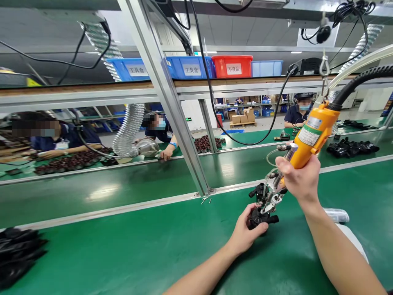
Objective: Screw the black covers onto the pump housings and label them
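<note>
My right hand is wrapped round a yellow screwdriver, a powered one with a black hose at its top, hanging from a metal hook. Its metal tip slants down to a round black plastic part on the green bench. Fingers and thumb of my left hand grip that part from the left. Just behind it stands a second black part, partly hidden by the tool. Whether a screw sits under the tip is too small to tell.
Small screws lie by the metal post. Black parts are heaped at the left and far right. A clear plastic roll lies beyond my right forearm. Co-workers sit across the bench. Blue and red bins line the shelf.
</note>
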### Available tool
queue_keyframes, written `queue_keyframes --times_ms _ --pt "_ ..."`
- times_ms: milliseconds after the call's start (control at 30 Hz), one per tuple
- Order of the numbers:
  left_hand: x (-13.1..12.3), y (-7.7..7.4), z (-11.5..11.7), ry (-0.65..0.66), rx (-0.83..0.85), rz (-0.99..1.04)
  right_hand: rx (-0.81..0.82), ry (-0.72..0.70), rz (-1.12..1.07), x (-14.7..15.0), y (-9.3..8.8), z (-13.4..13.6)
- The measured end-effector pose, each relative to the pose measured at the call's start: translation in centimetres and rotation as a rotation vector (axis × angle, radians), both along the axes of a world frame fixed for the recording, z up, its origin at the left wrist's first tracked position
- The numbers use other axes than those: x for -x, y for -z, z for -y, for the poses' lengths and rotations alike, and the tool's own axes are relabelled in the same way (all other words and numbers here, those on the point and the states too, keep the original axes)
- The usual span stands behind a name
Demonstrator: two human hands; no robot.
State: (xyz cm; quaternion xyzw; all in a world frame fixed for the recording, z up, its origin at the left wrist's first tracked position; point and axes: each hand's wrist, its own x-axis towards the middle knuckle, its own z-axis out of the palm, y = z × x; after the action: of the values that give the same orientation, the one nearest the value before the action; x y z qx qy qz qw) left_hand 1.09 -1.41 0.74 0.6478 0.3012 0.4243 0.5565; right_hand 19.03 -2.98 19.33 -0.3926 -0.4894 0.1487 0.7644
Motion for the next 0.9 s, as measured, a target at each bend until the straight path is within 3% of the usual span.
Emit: queue_keyframes --times_ms 200,600,767,833,900 --pt "-0.1 0.0 -0.3 0.033 0.012 0.025 0.051 -0.04 0.025 1.0 0.0 0.2" --pt "-0.2 -0.8 -0.7 0.06 0.091 0.034 0.122 -0.058 0.081 2.5 2.4 -1.1" --pt "-0.1 0.1 -0.2 0.03 0.038 -0.007 0.137 -0.082 0.07 2.2 2.6 -1.5" --pt "0.2 0.6 -0.3 -0.042 -0.008 0.003 0.096 -0.068 0.04 1.7 2.2 -1.5" --pt "0.7 1.1 -0.6 -0.028 0.02 0.072 0.018 -0.038 0.011 0.8 1.5 -1.2"
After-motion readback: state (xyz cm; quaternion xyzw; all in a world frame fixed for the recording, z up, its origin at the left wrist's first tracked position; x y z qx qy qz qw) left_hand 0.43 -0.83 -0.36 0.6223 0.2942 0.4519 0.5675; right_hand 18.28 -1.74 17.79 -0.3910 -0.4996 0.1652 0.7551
